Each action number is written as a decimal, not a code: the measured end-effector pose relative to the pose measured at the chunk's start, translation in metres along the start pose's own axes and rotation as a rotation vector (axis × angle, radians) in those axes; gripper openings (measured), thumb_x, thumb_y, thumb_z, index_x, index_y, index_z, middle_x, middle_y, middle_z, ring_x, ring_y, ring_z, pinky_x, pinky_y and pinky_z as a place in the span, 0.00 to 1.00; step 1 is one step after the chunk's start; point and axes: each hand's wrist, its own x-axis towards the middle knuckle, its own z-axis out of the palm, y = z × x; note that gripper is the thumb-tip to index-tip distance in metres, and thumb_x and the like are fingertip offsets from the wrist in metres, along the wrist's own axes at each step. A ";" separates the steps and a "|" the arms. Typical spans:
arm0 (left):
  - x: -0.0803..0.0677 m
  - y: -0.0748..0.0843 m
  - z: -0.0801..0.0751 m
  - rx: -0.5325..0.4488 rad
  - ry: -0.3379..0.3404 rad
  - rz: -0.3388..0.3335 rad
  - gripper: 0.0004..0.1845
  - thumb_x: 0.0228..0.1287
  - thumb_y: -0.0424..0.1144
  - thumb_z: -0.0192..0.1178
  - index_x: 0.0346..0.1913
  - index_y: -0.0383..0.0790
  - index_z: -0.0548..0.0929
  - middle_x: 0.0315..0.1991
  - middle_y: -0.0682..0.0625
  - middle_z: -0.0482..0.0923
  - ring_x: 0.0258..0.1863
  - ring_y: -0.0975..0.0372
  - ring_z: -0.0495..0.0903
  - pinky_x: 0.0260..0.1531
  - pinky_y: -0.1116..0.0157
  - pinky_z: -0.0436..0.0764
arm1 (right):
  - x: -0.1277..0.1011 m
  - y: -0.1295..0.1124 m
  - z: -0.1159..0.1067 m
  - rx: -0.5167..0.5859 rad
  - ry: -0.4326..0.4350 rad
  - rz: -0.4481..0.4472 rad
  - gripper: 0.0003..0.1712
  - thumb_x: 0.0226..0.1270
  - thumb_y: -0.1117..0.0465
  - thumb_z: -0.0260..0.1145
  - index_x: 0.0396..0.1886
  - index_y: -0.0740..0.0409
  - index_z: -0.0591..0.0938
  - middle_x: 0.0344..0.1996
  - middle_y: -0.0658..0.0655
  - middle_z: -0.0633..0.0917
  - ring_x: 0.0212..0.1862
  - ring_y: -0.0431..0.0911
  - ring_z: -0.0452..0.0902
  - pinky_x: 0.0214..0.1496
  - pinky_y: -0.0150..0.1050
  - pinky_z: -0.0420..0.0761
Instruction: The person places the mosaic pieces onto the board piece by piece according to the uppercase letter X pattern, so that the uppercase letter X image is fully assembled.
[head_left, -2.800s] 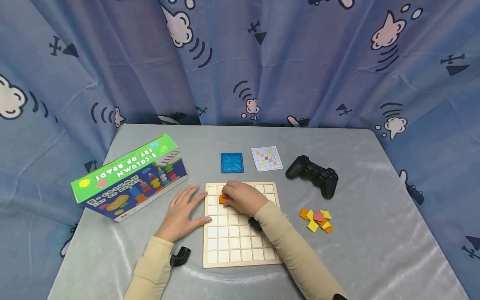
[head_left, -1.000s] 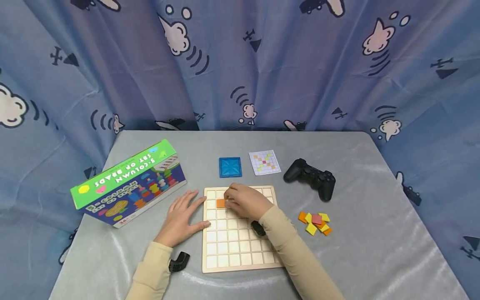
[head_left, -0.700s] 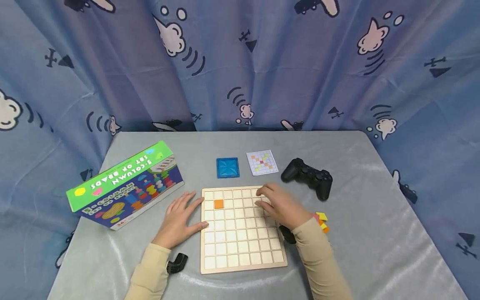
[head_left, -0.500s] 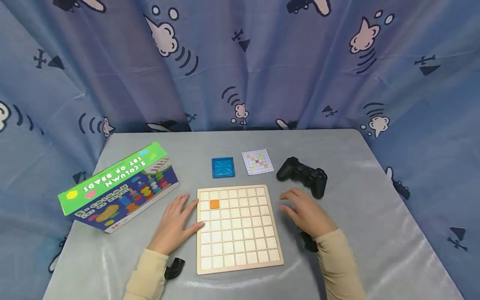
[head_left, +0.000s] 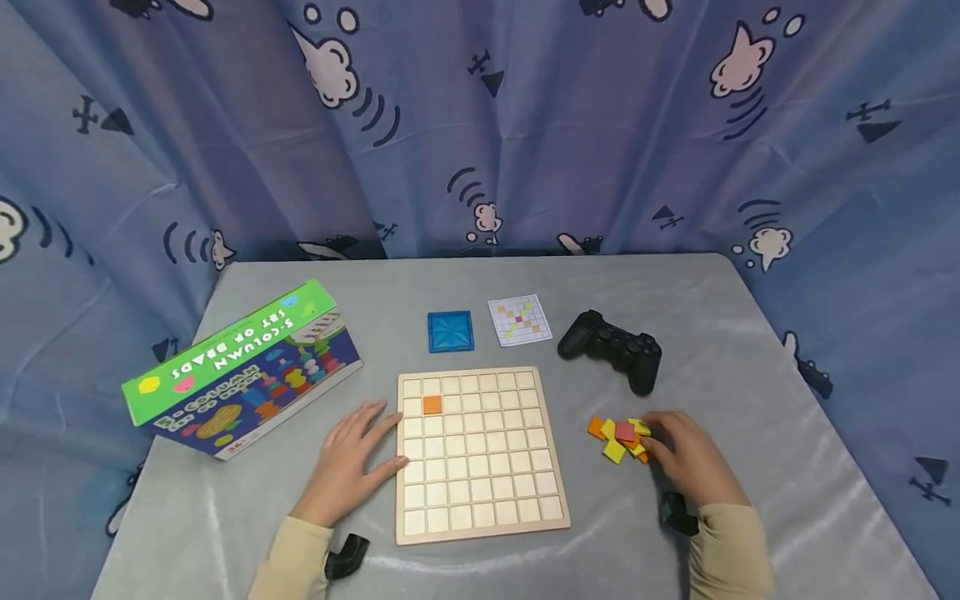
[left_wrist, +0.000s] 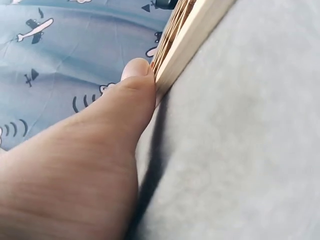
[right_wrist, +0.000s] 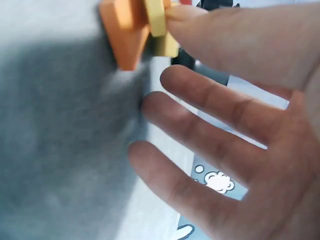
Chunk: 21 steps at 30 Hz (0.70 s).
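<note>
Blue cartoon-print curtains hang behind a grey table [head_left: 750, 350]. On it lies a wooden grid board [head_left: 480, 454] with one orange tile [head_left: 432, 405] seated in its second row, second cell from the left. The left hand [head_left: 351, 462] lies flat with fingers straight, thumb pressed against the board's left edge. The right hand [head_left: 690, 458] rests at a small pile of coloured tiles [head_left: 619, 438] right of the board — fingers spread, a fingertip touching a yellow tile [right_wrist: 159, 20]. Further back sit a game controller [head_left: 615, 348], a pattern card [head_left: 520, 320], a blue square [head_left: 450, 332] and a toy box [head_left: 240, 367].
</note>
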 end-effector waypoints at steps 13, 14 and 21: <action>0.002 -0.002 -0.001 -0.043 0.025 0.013 0.34 0.57 0.64 0.61 0.66 0.58 0.72 0.71 0.53 0.62 0.71 0.54 0.58 0.66 0.43 0.54 | -0.011 -0.003 0.002 -0.010 -0.053 0.077 0.23 0.60 0.65 0.69 0.53 0.69 0.76 0.50 0.70 0.78 0.53 0.63 0.74 0.54 0.60 0.74; 0.002 -0.002 -0.001 -0.042 0.026 0.015 0.34 0.57 0.64 0.61 0.66 0.58 0.72 0.71 0.53 0.62 0.71 0.54 0.58 0.66 0.43 0.54 | -0.012 -0.004 0.003 -0.013 -0.050 0.072 0.23 0.58 0.66 0.70 0.53 0.69 0.76 0.49 0.70 0.79 0.52 0.63 0.74 0.54 0.60 0.74; 0.001 -0.005 -0.001 -0.035 0.030 0.008 0.34 0.57 0.64 0.60 0.66 0.58 0.72 0.71 0.53 0.62 0.72 0.54 0.57 0.66 0.43 0.54 | -0.011 -0.008 0.009 -0.007 -0.022 0.059 0.21 0.59 0.67 0.69 0.52 0.67 0.77 0.51 0.68 0.78 0.52 0.62 0.75 0.53 0.59 0.75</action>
